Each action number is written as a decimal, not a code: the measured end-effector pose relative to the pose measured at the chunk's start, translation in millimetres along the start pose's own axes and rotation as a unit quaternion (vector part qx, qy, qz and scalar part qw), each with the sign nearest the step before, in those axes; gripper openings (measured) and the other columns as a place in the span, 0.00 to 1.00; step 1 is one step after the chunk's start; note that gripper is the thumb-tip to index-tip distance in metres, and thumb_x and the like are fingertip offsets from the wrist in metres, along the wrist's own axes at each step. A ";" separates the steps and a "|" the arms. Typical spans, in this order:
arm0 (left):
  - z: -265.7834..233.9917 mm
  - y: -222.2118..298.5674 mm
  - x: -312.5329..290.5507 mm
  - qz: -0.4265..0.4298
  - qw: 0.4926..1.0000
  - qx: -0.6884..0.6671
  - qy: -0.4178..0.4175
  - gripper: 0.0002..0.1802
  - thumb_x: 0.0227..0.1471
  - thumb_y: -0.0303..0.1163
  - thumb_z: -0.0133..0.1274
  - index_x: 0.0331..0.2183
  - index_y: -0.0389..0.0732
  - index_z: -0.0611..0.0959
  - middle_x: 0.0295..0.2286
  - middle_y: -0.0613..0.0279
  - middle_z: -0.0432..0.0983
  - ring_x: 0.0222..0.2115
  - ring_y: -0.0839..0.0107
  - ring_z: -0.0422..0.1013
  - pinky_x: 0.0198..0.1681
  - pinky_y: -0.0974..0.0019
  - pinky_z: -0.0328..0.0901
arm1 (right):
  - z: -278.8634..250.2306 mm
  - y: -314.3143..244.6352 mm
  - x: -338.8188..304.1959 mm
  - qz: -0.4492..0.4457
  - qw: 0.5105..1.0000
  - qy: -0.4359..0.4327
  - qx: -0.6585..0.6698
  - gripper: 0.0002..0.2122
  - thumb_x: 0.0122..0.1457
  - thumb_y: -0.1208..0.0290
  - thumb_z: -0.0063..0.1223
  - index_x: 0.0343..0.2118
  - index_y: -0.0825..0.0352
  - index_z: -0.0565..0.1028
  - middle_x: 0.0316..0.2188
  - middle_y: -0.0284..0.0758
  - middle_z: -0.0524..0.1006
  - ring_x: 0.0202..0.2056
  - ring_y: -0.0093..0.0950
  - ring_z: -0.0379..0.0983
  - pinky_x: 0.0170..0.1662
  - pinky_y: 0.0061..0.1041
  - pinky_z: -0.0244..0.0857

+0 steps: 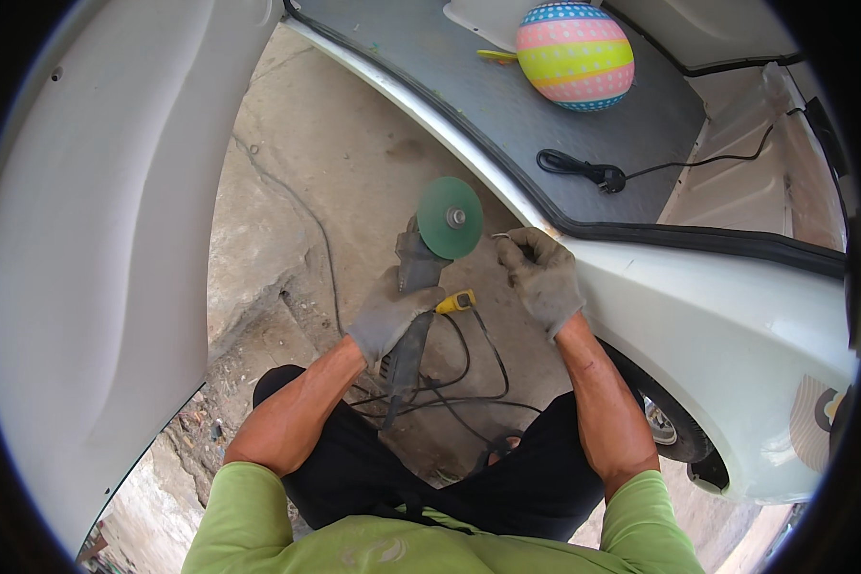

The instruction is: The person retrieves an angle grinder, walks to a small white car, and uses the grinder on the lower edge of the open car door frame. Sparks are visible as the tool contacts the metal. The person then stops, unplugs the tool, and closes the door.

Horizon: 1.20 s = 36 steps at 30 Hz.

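Note:
My left hand (385, 316), in a grey work glove, is wrapped round the dark body of an angle grinder (413, 346). The tool's green disc (440, 214) points up and away from me, its centre nut showing. Close to the rusty corner of the white door sill (536, 218), my right hand (547, 285) is closed in a matching, dirtier glove. A thin, pale tip pokes out at its pinched fingers; what it belongs to is too small to name. The disc and my right hand are apart. A yellow piece (455, 302) sits beside the grinder body.
An open vehicle door (115, 239) stands at the left, a white fender (717, 306) at the right. Black cable (488, 394) loops between my knees over rough concrete (287, 115). On the vehicle floor lie a colourful patterned ball (576, 59) and a coiled plug cord (580, 168).

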State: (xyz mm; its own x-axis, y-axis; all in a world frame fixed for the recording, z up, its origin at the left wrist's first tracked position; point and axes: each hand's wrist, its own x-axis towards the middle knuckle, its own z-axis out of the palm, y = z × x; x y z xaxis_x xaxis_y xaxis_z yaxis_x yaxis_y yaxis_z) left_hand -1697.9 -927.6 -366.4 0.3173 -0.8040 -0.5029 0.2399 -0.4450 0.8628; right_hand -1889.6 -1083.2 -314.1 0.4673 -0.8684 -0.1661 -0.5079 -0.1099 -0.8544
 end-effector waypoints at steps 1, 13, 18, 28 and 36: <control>0.1 -0.3 0.0 -0.001 1.000 0.004 0.000 0.32 0.51 0.35 0.67 0.52 0.29 0.73 0.35 0.59 0.77 0.31 0.73 0.75 0.33 0.69 0.72 | -0.3 0.3 -0.1 -0.021 0.999 0.009 -0.023 0.14 0.65 0.64 0.59 0.41 0.73 0.82 0.27 0.34 0.81 0.30 0.21 0.76 0.37 0.25 0.72; -4.8 1.4 -2.7 0.009 0.999 0.035 -0.014 0.34 0.50 0.39 0.68 0.53 0.30 0.74 0.40 0.57 0.77 0.38 0.70 0.75 0.41 0.66 0.72 | 9.9 -6.3 -3.7 -0.084 0.987 0.031 -0.135 0.14 0.62 0.62 0.62 0.39 0.71 0.84 0.28 0.39 0.83 0.30 0.26 0.79 0.39 0.28 0.74; -6.9 -0.2 -2.4 0.020 0.999 0.037 -0.013 0.33 0.51 0.38 0.68 0.52 0.30 0.75 0.40 0.57 0.77 0.38 0.71 0.75 0.41 0.67 0.72 | 9.9 -4.7 -3.5 -0.079 0.989 0.012 -0.128 0.14 0.62 0.62 0.62 0.39 0.71 0.84 0.29 0.40 0.84 0.31 0.27 0.80 0.39 0.28 0.74; -1.8 -11.3 0.7 0.079 0.995 0.053 -0.005 0.33 0.51 0.47 0.67 0.45 0.26 0.77 0.34 0.52 0.80 0.35 0.66 0.77 0.40 0.62 0.71 | 10.2 2.0 -2.5 -0.096 0.981 0.014 -0.171 0.12 0.62 0.63 0.63 0.38 0.69 0.84 0.30 0.40 0.85 0.32 0.28 0.82 0.39 0.28 0.74; -1.7 -5.8 -2.4 0.076 0.991 0.108 0.005 0.37 0.49 0.51 0.66 0.45 0.25 0.77 0.34 0.47 0.81 0.36 0.61 0.78 0.42 0.59 0.72 | 12.1 3.2 -2.9 -0.073 0.981 0.004 -0.179 0.12 0.62 0.57 0.61 0.36 0.60 0.85 0.32 0.36 0.84 0.38 0.38 0.80 0.44 0.37 0.73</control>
State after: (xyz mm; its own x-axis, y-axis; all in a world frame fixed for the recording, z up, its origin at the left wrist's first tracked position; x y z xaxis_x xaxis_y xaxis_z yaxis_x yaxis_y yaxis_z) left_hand -1698.5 -922.4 -370.3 0.3442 -0.8646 -0.3661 -0.0120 -0.3940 0.9190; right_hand -1883.8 -1075.1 -322.3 0.5485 -0.8346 -0.0505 -0.6592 -0.3944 -0.6402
